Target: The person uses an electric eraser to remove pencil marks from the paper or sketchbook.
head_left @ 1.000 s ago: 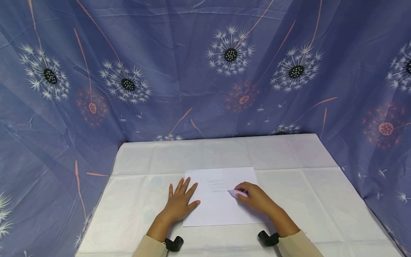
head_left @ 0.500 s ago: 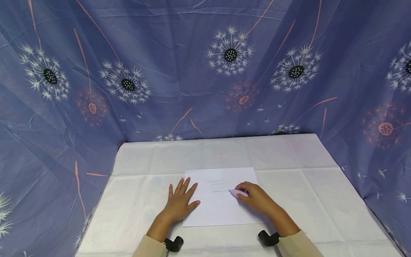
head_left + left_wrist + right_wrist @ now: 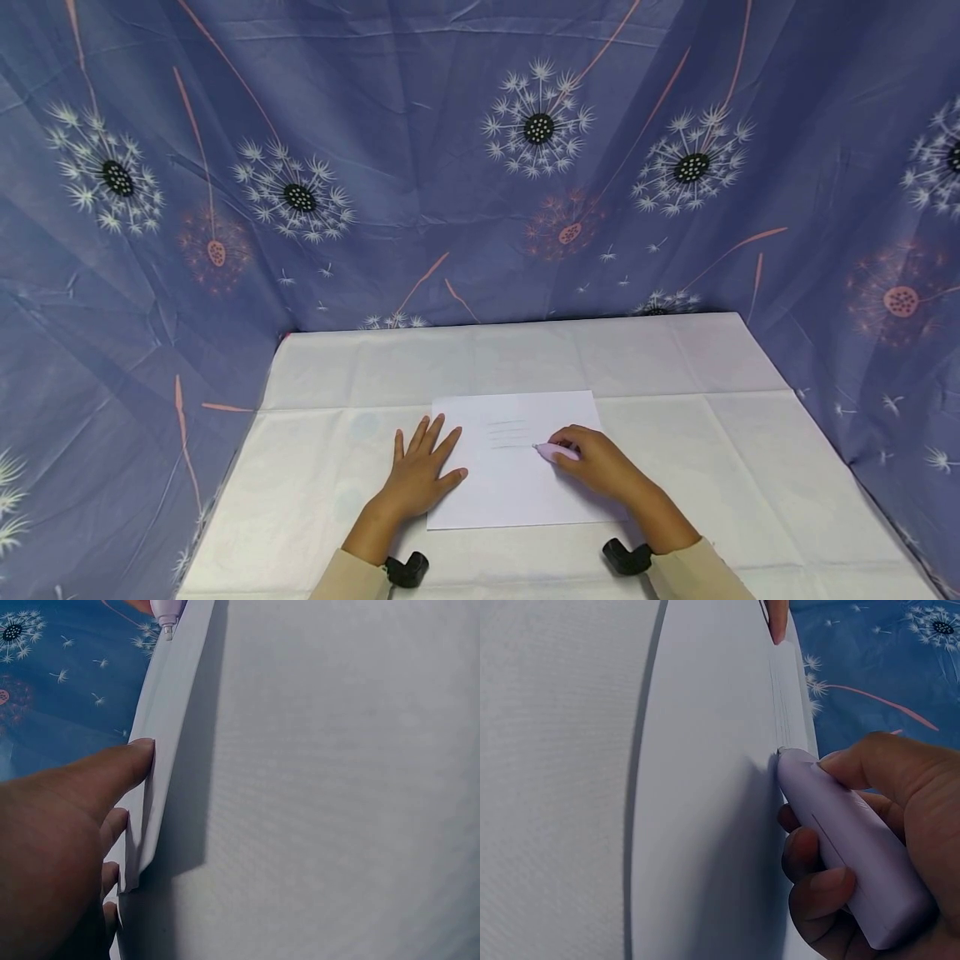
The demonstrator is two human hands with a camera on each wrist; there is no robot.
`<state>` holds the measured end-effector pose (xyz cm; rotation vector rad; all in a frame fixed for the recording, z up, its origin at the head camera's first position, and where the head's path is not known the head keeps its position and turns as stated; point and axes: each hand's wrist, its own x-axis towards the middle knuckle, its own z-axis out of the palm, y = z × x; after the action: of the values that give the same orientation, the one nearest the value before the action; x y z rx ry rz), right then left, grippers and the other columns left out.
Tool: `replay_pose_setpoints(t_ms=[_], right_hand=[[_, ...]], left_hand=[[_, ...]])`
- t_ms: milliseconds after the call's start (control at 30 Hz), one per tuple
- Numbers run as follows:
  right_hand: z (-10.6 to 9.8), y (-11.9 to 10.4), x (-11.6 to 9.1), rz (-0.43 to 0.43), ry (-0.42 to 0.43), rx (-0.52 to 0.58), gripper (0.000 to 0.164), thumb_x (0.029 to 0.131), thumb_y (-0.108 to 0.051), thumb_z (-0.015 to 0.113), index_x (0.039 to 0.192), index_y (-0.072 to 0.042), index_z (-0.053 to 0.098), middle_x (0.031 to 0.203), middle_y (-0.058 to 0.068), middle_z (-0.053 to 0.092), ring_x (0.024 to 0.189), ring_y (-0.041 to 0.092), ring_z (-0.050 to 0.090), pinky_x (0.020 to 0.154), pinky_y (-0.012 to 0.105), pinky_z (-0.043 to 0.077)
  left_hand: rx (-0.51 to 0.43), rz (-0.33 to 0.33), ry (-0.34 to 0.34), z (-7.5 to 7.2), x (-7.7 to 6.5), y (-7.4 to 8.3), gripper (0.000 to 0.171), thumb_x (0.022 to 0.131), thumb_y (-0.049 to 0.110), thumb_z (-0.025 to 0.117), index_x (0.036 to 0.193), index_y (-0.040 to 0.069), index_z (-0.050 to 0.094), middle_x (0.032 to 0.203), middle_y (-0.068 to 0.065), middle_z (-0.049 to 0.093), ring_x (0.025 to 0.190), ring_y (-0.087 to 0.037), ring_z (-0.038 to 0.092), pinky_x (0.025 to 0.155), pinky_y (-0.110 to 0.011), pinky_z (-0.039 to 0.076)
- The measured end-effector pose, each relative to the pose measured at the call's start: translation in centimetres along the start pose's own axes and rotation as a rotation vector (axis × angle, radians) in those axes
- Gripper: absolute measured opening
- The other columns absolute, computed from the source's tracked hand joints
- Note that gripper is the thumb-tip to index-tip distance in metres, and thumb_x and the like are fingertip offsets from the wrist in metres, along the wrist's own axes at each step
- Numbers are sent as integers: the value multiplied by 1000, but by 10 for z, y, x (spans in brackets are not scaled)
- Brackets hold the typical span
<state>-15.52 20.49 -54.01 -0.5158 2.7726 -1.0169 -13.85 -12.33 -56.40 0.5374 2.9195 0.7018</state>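
A white sheet of paper lies on the cloth, with several thin grey lines on it. My left hand rests flat on the sheet's left side, fingers spread. In the left wrist view the thumb presses on the paper near its edge. My right hand grips a chunky lilac electric eraser, its narrow tip pointing left at the right end of the lowest line. The right wrist view shows fingers curled round the eraser's body and its tip at the paper.
White cloth with fold creases covers the table. A blue curtain with dandelion prints hangs behind it and at both sides. Black wrist mounts sit by the cuffs of the beige sleeves.
The eraser's tip shifts only very slightly near the lowest line's right end. The left hand and the paper stay where they were.
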Motion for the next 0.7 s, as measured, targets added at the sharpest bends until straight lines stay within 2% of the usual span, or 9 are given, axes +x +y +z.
replay_pose_setpoints(t_ms=[700], right_hand=[[3,1,2,-11,-5,2,16,96,-21,70,110,-15,73,99,-11,67,89,5,58,83,28,52]], left_hand=[[2,-2,-6,1,1,-1,67,98,48,59,155,17,43,168,-15,24,157,-42,14,118,-74,3]])
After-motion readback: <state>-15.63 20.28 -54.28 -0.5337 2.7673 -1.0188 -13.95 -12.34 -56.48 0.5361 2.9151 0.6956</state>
